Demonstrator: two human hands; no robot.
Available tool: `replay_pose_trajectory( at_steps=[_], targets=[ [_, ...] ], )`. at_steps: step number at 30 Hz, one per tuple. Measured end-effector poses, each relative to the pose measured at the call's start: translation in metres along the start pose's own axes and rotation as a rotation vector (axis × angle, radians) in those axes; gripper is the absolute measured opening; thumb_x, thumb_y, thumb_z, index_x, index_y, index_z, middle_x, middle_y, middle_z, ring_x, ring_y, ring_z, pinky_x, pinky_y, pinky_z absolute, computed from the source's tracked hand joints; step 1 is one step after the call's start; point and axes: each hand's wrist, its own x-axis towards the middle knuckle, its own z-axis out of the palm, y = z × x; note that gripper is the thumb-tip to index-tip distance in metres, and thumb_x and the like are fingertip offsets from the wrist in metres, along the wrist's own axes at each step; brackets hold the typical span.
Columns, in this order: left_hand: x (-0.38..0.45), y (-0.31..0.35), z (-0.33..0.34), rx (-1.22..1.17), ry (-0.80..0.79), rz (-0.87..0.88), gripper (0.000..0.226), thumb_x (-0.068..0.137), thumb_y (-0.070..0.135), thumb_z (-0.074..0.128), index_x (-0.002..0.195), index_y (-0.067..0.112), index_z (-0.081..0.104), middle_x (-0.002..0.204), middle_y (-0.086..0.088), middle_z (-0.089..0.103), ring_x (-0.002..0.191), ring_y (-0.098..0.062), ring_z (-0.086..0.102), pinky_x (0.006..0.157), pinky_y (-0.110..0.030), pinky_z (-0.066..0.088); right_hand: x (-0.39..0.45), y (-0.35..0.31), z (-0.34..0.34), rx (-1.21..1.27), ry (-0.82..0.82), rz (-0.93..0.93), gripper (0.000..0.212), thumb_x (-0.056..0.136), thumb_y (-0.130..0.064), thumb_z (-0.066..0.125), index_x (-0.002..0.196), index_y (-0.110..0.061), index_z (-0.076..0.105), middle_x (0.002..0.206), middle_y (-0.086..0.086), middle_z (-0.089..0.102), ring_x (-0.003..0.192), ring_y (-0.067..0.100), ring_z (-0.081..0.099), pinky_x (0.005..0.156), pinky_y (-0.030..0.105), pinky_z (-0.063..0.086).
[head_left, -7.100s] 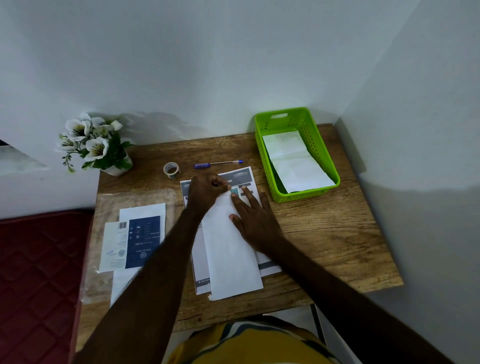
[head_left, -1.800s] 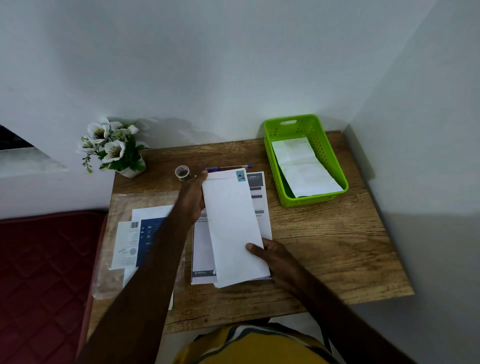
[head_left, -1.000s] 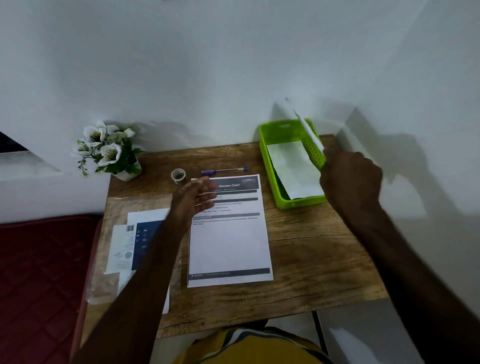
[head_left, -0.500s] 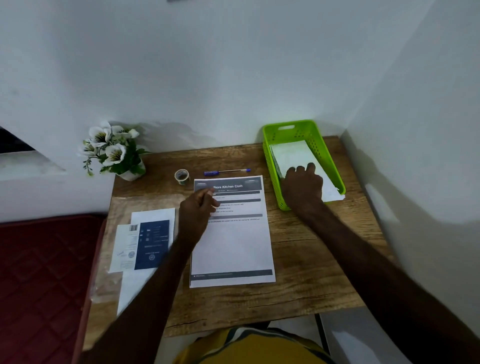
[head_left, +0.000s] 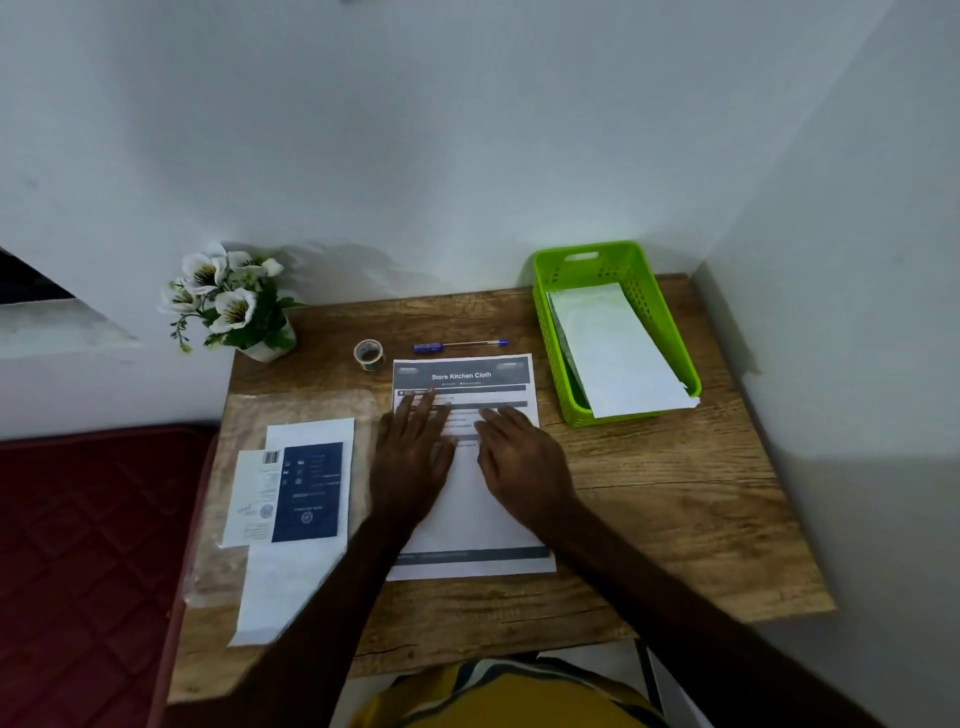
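Wooden desk (head_left: 675, 493), hands (head_left: 410, 462) (head_left: 524, 462) back on sheet (head_left: 467, 514)

Sheet (head_left: 470, 525) lies between leaflet (head_left: 306, 491) and basket (head_left: 550, 332).

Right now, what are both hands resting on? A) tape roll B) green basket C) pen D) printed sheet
D: the left hand and right hand lie flat, fingers straight, on the printed sheet headed "Store Kitchen Cloth".
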Motion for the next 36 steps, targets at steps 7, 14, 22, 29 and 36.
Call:
replay_pose_trajectory(
  at_steps=[7,14,22,29,36],
  targets=[
    [-0.015,0.015,-0.001,-0.014,-0.069,-0.046,0.056,0.105,0.044,0.033,0.154,0.019,0.043,0.167,-0.007,0.03,0.156,-0.028,0.022,0.126,-0.054,0.018,-0.027,0.006,0.032,-0.11,-0.129,-0.07,0.041,0.095,-0.023,0.048,0.127,-0.006,0.069,0.14,0.014,0.062,0.125,0.033,0.062,0.094,0.048,0.055],
    [0.034,0.002,-0.033,-0.118,-0.023,-0.037,0.064,0.095,0.038,0.068,0.15,0.015,0.047,0.156,-0.01,0.046,0.147,-0.028,0.038,0.12,-0.05,0.033,0.044,0.016,-0.002,-0.015,-0.11,0.006,0.041,0.086,-0.02,0.07,0.124,-0.005,0.067,0.132,0.015,0.065,0.126,0.033,0.057,0.094,0.043,0.055],
    [0.097,-0.015,-0.059,0.004,-0.44,-0.059,0.088,0.075,0.047,0.086,0.148,0.019,0.046,0.154,-0.012,0.041,0.139,-0.032,0.042,0.11,-0.048,0.044,0.112,0.043,0.004,-0.142,-0.539,0.063,0.062,0.071,-0.032,0.078,0.126,-0.009,0.062,0.138,0.023,0.052,0.126,0.04,0.048,0.107,0.048,0.041],
    [0.115,-0.013,-0.064,-0.035,-0.559,-0.087,0.098,0.067,0.044,0.092,0.149,0.018,0.044,0.147,-0.015,0.043,0.137,-0.032,0.04,0.112,-0.048,0.04,0.129,0.056,0.014,-0.059,-0.659,0.069,0.084,0.061,-0.044,0.09,0.135,-0.016,0.06,0.146,0.021,0.048,0.136,0.037,0.042,0.115,0.043,0.034],
    [0.123,-0.008,-0.07,-0.027,-0.547,-0.054,0.095,0.062,0.039,0.095,0.14,0.012,0.049,0.141,-0.014,0.045,0.135,-0.03,0.038,0.107,-0.039,0.035,0.13,0.053,0.012,0.017,-0.65,0.112,0.082,0.056,-0.036,0.095,0.128,-0.016,0.063,0.138,0.02,0.053,0.127,0.037,0.049,0.107,0.044,0.043]
  ],
)
